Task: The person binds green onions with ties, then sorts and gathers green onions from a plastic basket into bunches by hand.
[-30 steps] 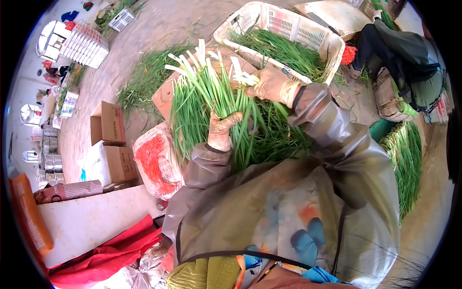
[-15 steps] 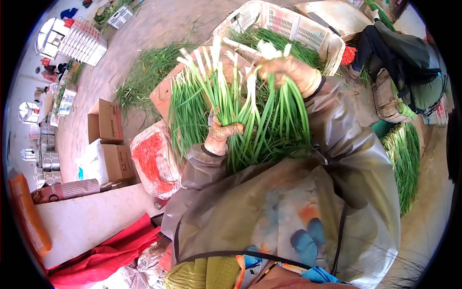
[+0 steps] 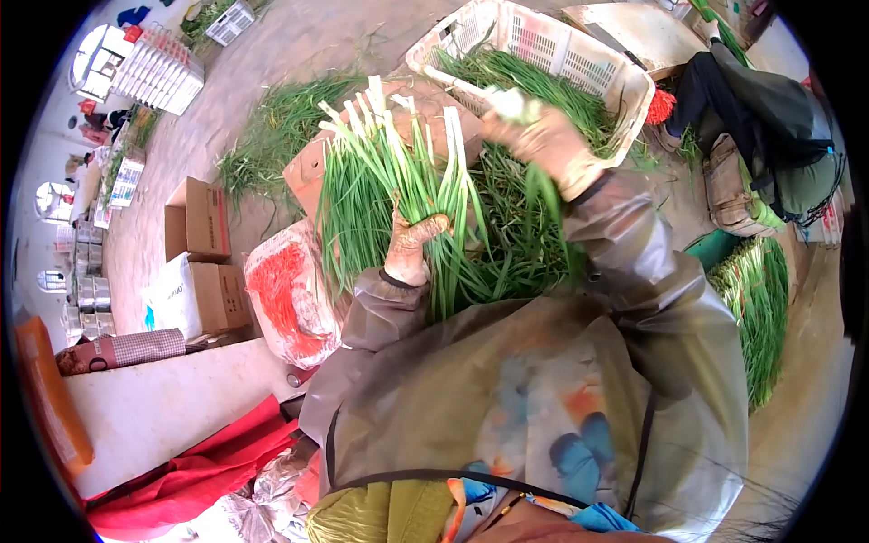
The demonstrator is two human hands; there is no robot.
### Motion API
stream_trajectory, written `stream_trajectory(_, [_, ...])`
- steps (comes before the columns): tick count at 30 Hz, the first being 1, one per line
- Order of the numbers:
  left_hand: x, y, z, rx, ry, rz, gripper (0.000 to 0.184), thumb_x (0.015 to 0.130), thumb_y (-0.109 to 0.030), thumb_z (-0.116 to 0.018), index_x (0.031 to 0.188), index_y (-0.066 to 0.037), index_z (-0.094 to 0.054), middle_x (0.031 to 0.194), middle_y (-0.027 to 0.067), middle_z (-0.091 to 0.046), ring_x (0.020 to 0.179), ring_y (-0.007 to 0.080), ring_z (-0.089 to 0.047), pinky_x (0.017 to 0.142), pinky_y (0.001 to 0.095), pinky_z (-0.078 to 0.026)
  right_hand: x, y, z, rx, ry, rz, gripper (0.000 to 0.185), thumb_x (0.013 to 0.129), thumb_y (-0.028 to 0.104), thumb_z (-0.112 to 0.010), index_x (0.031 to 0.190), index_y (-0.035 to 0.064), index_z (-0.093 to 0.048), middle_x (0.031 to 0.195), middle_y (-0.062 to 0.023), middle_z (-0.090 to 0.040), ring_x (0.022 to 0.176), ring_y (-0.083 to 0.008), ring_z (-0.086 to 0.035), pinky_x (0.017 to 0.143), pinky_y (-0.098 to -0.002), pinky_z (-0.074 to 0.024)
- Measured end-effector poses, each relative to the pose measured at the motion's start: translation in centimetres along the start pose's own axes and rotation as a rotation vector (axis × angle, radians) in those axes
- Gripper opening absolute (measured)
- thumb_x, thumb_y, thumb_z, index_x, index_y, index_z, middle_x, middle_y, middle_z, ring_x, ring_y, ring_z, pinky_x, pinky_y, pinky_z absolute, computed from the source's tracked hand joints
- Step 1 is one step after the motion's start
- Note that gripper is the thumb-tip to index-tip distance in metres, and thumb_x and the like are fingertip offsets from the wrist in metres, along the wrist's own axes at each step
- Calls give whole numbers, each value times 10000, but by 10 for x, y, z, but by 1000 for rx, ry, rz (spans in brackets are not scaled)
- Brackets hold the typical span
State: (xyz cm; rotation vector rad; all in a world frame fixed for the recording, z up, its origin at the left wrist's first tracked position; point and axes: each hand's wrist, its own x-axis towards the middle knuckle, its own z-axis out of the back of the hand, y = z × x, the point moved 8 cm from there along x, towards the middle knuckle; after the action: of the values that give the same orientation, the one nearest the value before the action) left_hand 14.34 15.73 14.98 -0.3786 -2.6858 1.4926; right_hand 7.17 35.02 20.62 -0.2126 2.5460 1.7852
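Observation:
My left hand (image 3: pixel 415 246), in a dirty glove, is closed around a bunch of chives (image 3: pixel 385 172), their white stems up and long green leaves hanging down. To the right, my gloved right hand (image 3: pixel 550 149) is smeared by motion. It grips a smaller clump of chives (image 3: pixel 518 107), white ends at the top and blurred leaves trailing below. Beneath both hands lies a heap of loose green leaves (image 3: pixel 516 235). A brownish board (image 3: pixel 306 170) shows behind the left bunch.
Ahead is a white plastic crate (image 3: pixel 566 56) with more greens. Left of my left arm sits a bundle of red strands (image 3: pixel 288 294). Cardboard boxes (image 3: pixel 222 299) stand farther left. At right, a person in dark clothing (image 3: pixel 769 118) works near a tied green bundle (image 3: pixel 759 317).
My right hand has drawn slightly right and away from the left bunch, with a clump in it. The left hand keeps its hold, and the stems there stand closer together.

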Motion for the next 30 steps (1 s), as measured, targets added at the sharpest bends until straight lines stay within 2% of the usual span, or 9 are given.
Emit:
stream_trajectory(2, [3, 3, -3, -83, 61, 18, 359, 653, -32, -700, 974, -29, -538, 736, 72, -604, 631, 192, -589, 581, 310, -500, -24, 7, -40, -655, 93, -82, 511, 726, 239, -723, 1106, -5, -484, 868, -91, -561, 796, -105, -511, 631, -216, -439])
stream_trajectory(3, [4, 4, -2, -76, 44, 13, 366, 653, -21, -688, 983, -30, -531, 741, 78, -606, 645, 200, -592, 584, 319, -508, -18, 16, -49, -526, 131, 375, 487, 705, 237, -744, 1070, 3, -523, 827, -59, -587, 724, -105, -514, 640, -216, -435])
stream_trajectory(10, [3, 14, 22, -207, -113, 62, 323, 682, -45, -687, 966, -48, -534, 788, 83, -592, 671, 190, -577, 602, 305, -504, -7, -12, -12, -342, 95, 6, 287, 759, 158, -676, 988, 26, -563, 777, -24, -600, 650, -94, -533, 580, -216, -429])
stream_trajectory(14, [5, 8, 14, -103, -106, -10, 296, 703, 15, -658, 965, -43, -534, 794, 89, -612, 675, 183, -588, 597, 288, -499, -15, -13, -42, -219, 169, 78, 244, 751, 130, -664, 963, 37, -589, 813, -22, -612, 708, -104, -547, 619, -237, -441])
stream_trajectory(17, [9, 4, 1, 23, 2, -91, 294, 704, 11, -670, 964, -37, -541, 807, 97, -626, 687, 193, -607, 624, 296, -509, -6, -7, -55, -501, 156, 182, 504, 727, 103, -693, 1176, 34, -476, 967, -35, -582, 847, -126, -538, 754, -260, -447])
stream_trajectory(20, [7, 11, 2, 81, 25, -104, 304, 699, 25, -667, 980, -15, -559, 839, 97, -633, 727, 190, -612, 657, 293, -507, -2, -7, -53, -525, 135, 203, 328, 747, 263, -696, 948, 12, -629, 823, -67, -637, 722, -148, -558, 671, -281, -448])
stream_trajectory(24, [2, 3, -3, 78, 11, -74, 388, 691, 16, -673, 1060, 10, -552, 946, 101, -628, 848, 196, -606, 735, 309, -503, 2, -12, -54, -261, 171, 225, 276, 730, 146, -709, 952, 6, -623, 839, -39, -623, 715, -110, -550, 642, -237, -444])
stream_trajectory(26, [0, 2, -23, -284, 79, 111, 459, 717, -11, -639, 1152, -4, -489, 1015, 123, -602, 891, 217, -596, 771, 342, -504, -2, -14, -55, -269, 207, 208, 284, 734, 119, -698, 974, -2, -607, 849, -43, -622, 727, -116, -556, 651, -246, -456])
stream_trajectory(30, [21, 18, -12, -350, 37, 187, 397, 734, -77, -635, 1109, -46, -507, 922, 93, -602, 826, 229, -597, 729, 377, -524, -9, -14, -60, -220, 225, 175, 287, 732, 116, -694, 974, -3, -593, 866, -50, -622, 733, -126, -574, 657, -243, -475])
